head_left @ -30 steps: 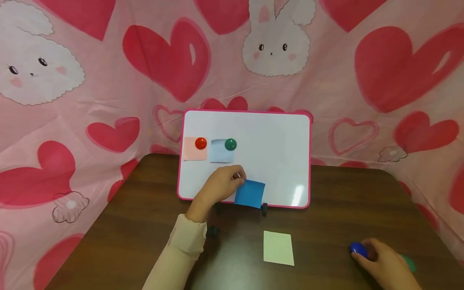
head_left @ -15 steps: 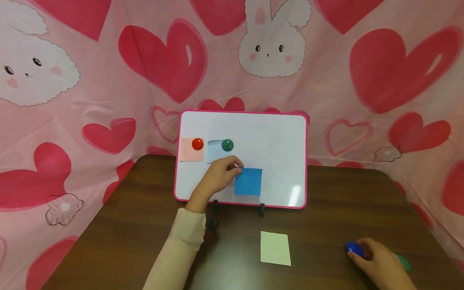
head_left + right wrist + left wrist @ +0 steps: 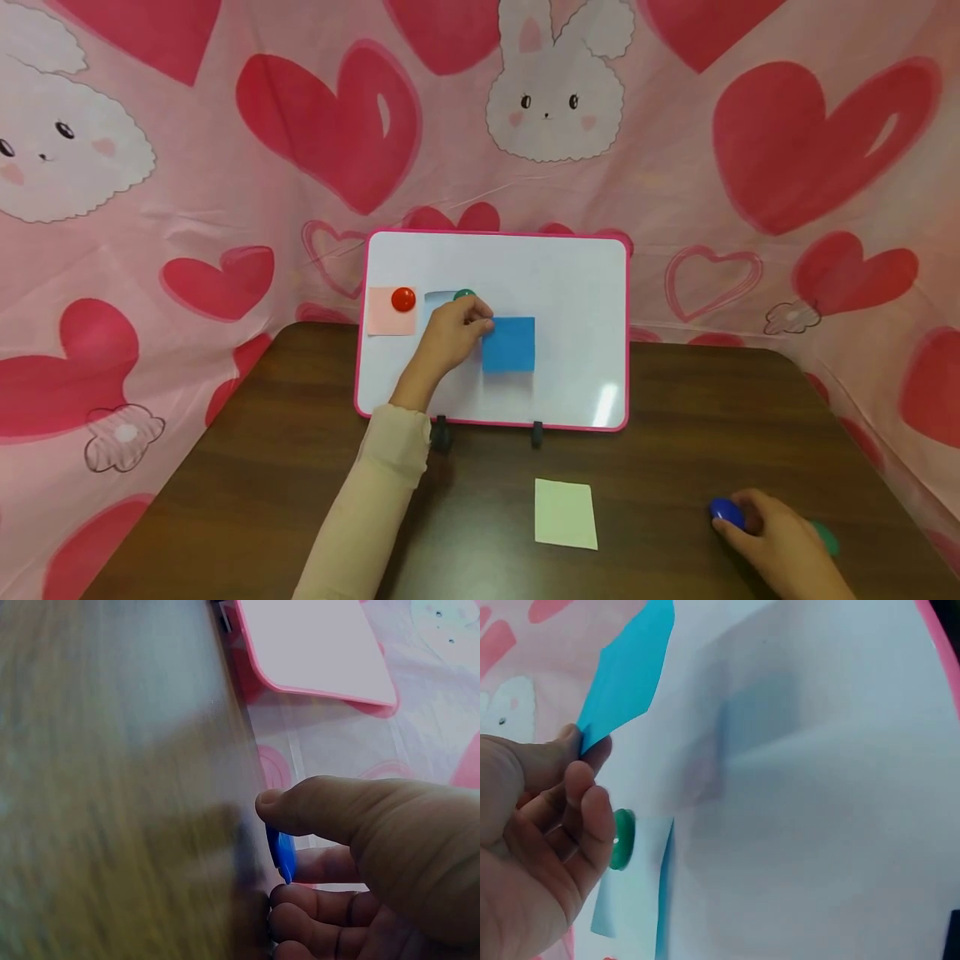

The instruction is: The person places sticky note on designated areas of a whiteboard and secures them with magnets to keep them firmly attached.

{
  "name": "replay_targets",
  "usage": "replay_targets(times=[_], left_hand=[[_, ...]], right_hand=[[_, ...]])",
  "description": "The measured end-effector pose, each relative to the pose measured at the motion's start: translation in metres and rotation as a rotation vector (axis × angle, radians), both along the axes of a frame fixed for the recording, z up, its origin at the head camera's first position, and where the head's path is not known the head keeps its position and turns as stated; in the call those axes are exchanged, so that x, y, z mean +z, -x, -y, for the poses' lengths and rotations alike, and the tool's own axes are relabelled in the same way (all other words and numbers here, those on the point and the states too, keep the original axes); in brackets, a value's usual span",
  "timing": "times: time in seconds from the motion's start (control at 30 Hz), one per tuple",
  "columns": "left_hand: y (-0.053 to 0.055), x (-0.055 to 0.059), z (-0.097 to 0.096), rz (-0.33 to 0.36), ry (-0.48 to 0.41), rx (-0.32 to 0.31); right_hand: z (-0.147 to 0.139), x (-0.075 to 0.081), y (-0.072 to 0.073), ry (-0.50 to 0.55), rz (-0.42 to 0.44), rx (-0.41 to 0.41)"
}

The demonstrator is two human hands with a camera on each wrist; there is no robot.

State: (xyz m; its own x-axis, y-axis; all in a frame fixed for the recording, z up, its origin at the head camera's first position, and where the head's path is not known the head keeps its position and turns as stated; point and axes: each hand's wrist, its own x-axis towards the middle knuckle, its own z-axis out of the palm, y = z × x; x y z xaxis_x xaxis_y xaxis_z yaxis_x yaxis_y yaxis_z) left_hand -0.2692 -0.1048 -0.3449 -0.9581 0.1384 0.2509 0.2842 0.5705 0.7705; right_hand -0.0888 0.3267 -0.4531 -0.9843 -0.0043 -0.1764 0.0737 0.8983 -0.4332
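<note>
My left hand (image 3: 452,335) pinches a blue sticky note (image 3: 510,344) by its upper left corner, in front of the whiteboard (image 3: 573,292). In the left wrist view the blue note (image 3: 630,675) stands a little off the board, its reflection showing there. On the board, a red magnet (image 3: 403,299) lies over a pink note (image 3: 386,321); a green magnet (image 3: 464,294) sits on a light blue note (image 3: 437,302), partly hidden by my left hand. At the right of the table, my right hand (image 3: 783,537) grips a blue magnet (image 3: 727,514) between thumb and fingers.
A pale green note (image 3: 566,513) lies on the dark wooden table (image 3: 637,467). Another green magnet (image 3: 827,537) shows behind my right hand. Black stand feet (image 3: 537,434) support the whiteboard. A pink heart-and-rabbit cloth (image 3: 660,167) hangs behind.
My left hand has raised the blue sticky note from the board's lower edge to its middle, and the note has straightened. My right hand keeps hold of the blue magnet at the same place.
</note>
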Motion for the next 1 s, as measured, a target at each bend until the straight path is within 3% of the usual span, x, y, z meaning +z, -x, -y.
replay_targets(times=[0.27,0.57,0.87,1.0], left_hand=[[0.015,0.001,-0.005,-0.056,0.011,0.035],[0.027,0.005,-0.012,-0.068,0.115,0.052],[0.033,0.010,-0.021,-0.046,0.192,0.110],[0.034,0.010,-0.025,-0.090,0.244,0.146]], right_hand=[[-0.001,-0.001,0.001,-0.007,0.005,-0.001],[0.000,0.000,0.000,-0.006,0.009,-0.010],[-0.002,-0.003,0.001,0.002,-0.012,0.000],[-0.002,-0.004,0.002,0.001,-0.007,-0.012]])
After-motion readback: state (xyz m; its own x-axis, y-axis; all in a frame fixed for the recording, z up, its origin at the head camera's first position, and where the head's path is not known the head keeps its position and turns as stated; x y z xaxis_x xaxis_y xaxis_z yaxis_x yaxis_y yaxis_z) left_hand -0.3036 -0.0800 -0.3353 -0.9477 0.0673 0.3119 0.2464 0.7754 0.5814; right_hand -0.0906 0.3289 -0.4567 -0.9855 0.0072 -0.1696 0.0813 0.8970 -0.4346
